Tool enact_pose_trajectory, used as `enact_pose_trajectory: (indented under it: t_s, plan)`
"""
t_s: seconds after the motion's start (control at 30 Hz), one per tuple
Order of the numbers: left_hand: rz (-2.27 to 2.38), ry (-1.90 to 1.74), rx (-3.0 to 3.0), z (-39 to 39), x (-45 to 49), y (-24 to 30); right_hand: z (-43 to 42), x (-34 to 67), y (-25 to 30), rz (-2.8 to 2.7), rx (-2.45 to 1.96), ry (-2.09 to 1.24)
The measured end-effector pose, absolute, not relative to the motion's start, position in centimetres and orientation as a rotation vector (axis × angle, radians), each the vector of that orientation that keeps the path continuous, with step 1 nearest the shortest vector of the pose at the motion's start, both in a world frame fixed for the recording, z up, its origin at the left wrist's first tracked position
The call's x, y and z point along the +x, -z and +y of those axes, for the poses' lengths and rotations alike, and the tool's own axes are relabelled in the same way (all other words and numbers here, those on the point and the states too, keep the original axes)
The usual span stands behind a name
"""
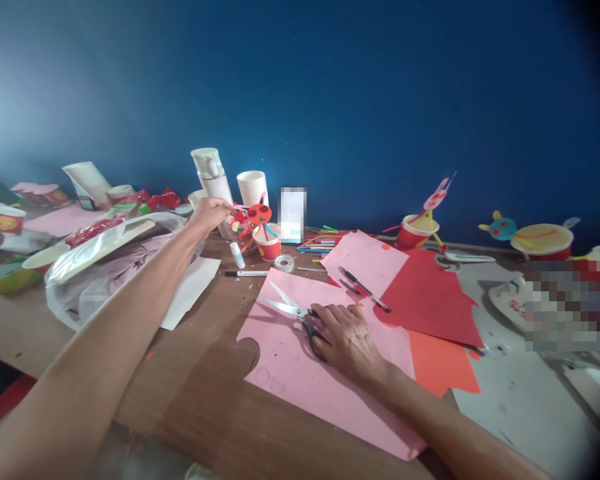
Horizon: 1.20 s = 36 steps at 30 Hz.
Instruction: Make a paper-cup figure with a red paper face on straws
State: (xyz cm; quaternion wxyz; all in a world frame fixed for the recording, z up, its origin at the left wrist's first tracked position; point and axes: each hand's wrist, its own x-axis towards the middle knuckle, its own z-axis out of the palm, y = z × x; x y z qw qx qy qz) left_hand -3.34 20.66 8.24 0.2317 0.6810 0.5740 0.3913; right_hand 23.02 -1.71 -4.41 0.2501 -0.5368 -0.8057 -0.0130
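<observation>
Right grip (353,337) clamped on the handles of the scissors (299,311), blades parted, pointing away, over pink paper (305,393). Left hand (211,213) near red cup (267,251); its closure cannot be determined.

On my feed the scissors (300,311) show black handles and silver blades. I see a pink sheet (310,393), a red sheet (433,297) and an orange sheet (443,363), a brown table (190,373), a deep-blue wall (330,100), and a turquoise cutout (503,229) with reddish dots and yellow ears.
</observation>
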Motion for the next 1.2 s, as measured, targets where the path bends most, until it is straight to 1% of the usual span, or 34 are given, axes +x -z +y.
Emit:
enact_pose_trajectory:
  t_s: [0.3,0.43,0.47,0.5,0.53,0.7,0.8,0.97,1.1,1.2]
  plan:
    - [1.575,-1.164,1.866,18.7,-2.9,-9.6,-1.8,23.1,4.3,-2.188,-1.459,0.042]
    - [1.634,-1.202,1.821,13.7,-3.8,-8.8,-1.7,23.3,3.9,-2.152,-1.475,-0.035]
    - [1.638,-1.165,1.817,11.9,-4.0,-8.2,-1.7,23.3,3.9,-2.134,-1.483,-0.072]
    - [1.628,-1.031,1.811,9.8,-4.2,-7.5,-1.6,23.4,3.8,-2.108,-1.489,-0.108]
    - [1.604,-0.896,1.759,7.7,-4.4,-6.8,-1.6,23.5,3.8,-2.083,-1.490,-0.138]
    - [1.322,-0.630,1.008,-2.6,-5.7,-2.9,-1.4,23.5,3.9,-2.023,-1.511,-0.200]
    - [1.155,-0.631,0.724,-6.4,-6.8,-1.1,-1.4,23.4,3.9,-2.006,-1.527,-0.191]
    - [0.978,-0.740,0.485,-7.7,-6.4,0.7,-1.6,23.4,3.8,-2.011,-1.551,-0.163]
    - [1.061,-0.693,0.471,-7.1,-4.0,0.6,-1.7,23.4,3.6,-2.030,-1.536,-0.162]
    - [1.120,-0.652,0.552,-6.9,-3.1,-0.6,-1.8,23.5,3.7,-2.038,-1.521,-0.155]
